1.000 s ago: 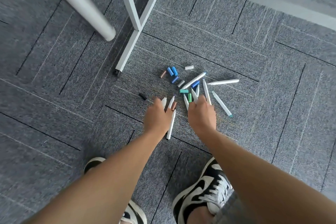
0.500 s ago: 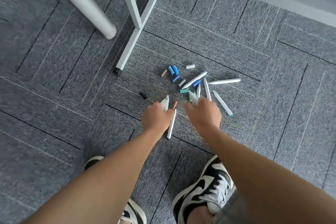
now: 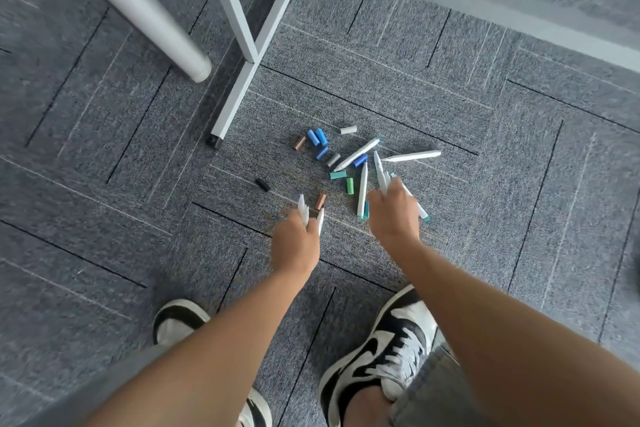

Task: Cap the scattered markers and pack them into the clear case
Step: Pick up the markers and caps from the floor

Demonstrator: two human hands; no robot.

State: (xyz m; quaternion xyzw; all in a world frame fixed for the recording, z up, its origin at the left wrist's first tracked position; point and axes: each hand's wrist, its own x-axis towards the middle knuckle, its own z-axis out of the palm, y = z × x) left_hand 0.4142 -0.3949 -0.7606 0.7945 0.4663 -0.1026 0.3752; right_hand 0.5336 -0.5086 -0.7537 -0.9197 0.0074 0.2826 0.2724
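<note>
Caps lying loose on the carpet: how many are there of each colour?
Blue caps: 4
Brown caps: 2
Teal cap: 1
Green cap: 1
Grey cap: 1
White cap: 1
Black cap: 1
Total: 11
A teal bit beside one marker is too unclear to count.

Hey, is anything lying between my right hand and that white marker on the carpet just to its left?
Nothing visible does. The right hand, already holding markers, is beside the white marker, with only bare carpet between them. A green cap lies on the marker's far side, out of the way.
</note>
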